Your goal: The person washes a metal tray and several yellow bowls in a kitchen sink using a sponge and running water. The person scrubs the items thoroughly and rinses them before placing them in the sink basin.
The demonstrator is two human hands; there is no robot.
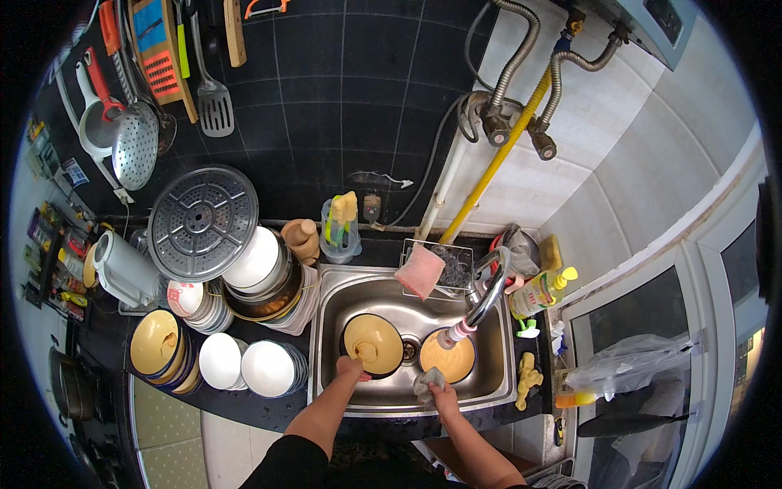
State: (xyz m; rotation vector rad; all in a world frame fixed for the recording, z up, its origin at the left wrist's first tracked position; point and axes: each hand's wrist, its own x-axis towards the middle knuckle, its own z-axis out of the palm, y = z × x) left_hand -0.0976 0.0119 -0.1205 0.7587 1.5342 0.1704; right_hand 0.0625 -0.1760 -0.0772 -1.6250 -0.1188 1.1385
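My left hand (pixel 351 368) grips the near rim of a yellow bowl with a dark outer side (pixel 382 339), tilted above the left part of the steel sink (pixel 366 286). In my right hand (pixel 441 394) is a crumpled grey cloth (pixel 430 380), at the near edge of a second yellow bowl (pixel 452 360). That second bowl rests in the right of the sink, under the faucet's spray head (pixel 457 333), and looks filled with liquid. Between the bowls the drain strainer (pixel 410 350) shows.
Left of the sink stand stacked white bowls (pixel 269 368), yellow bowls (pixel 154 342) and a pot under a steamer plate (pixel 203 217). A wire rack with a pink sponge (pixel 420 271) sits at the sink's back. Dish soap (pixel 537 293) and a yellow glove (pixel 526 380) lie right.
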